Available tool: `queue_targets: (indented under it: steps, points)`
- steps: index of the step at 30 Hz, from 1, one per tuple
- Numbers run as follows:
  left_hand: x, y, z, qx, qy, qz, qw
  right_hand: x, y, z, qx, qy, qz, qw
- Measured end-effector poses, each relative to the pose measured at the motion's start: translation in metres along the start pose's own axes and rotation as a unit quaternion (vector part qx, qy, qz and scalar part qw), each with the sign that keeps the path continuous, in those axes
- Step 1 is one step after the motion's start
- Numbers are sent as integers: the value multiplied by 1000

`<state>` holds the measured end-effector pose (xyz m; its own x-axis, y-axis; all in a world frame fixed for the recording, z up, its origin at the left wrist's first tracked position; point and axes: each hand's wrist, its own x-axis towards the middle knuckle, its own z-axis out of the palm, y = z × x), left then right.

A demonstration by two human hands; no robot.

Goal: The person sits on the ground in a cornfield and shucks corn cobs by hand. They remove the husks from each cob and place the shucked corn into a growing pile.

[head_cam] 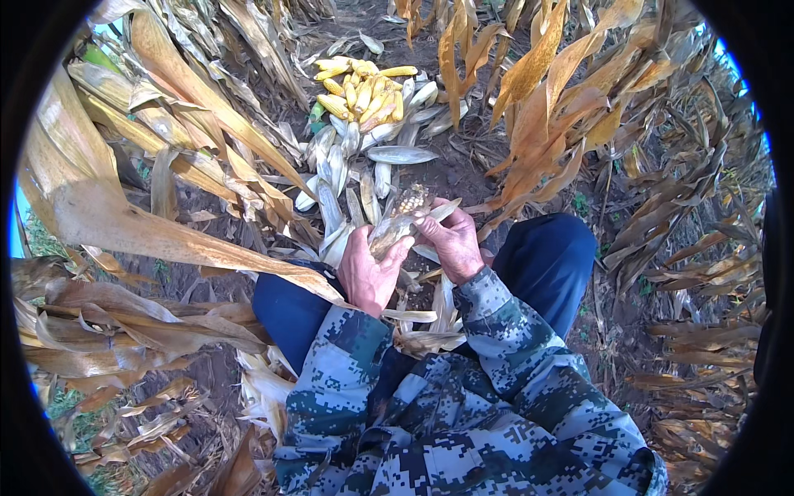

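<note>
Between my knees I hold an ear of corn (pixel 397 222) whose dry husk is partly peeled. Pale kernels show at its far end, where the tip looks dark and withered. My left hand (pixel 372 270) grips the lower, still husked part. With thumb and fingers, my right hand (pixel 451 242) pinches a strip of husk (pixel 445 209) along the ear's right side. Beyond my hands lies a heap of husked yellow corn ears (pixel 366 93). Several unhusked ears (pixel 400 155) in pale husks lie around the near side of that heap.
Dry corn stalks and leaves crowd both sides. One long dry leaf (pixel 186 245) crosses from the left to my left wrist. Orange-brown leaves (pixel 533 118) hang at the upper right. Torn husks (pixel 263 387) lie beside my left leg, on dark soil (pixel 459 164).
</note>
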<state>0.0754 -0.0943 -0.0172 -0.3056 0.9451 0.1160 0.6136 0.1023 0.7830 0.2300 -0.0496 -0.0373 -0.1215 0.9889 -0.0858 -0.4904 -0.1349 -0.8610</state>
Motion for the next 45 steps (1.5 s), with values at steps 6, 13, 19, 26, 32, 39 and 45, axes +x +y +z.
queue_targets:
  steps: [6, 13, 19, 26, 32, 39, 45]
  points:
    - [-5, 1, 18, -7, 49, 17, 999, 1, 20, -4, -41, 76, -72, 994]
    - [-7, -29, 40, -292, -27, -51, 955, -5, 9, 2, -70, 45, -71, 994]
    - [8, -35, 33, -599, -76, -249, 757, -16, 7, 2, -276, -132, -59, 950]
    - [39, -55, 12, -648, -77, -284, 702, -43, 13, 5, -437, -397, -70, 804]
    - [37, -40, 13, -611, -42, -293, 734, -63, 10, -7, -462, -412, -16, 785]
    - [24, -25, 20, -558, 12, -241, 794, -54, -8, -36, -427, -294, 33, 854]
    - [14, -24, 32, -524, -14, -189, 830, -39, -8, -4, -263, -69, 37, 962]
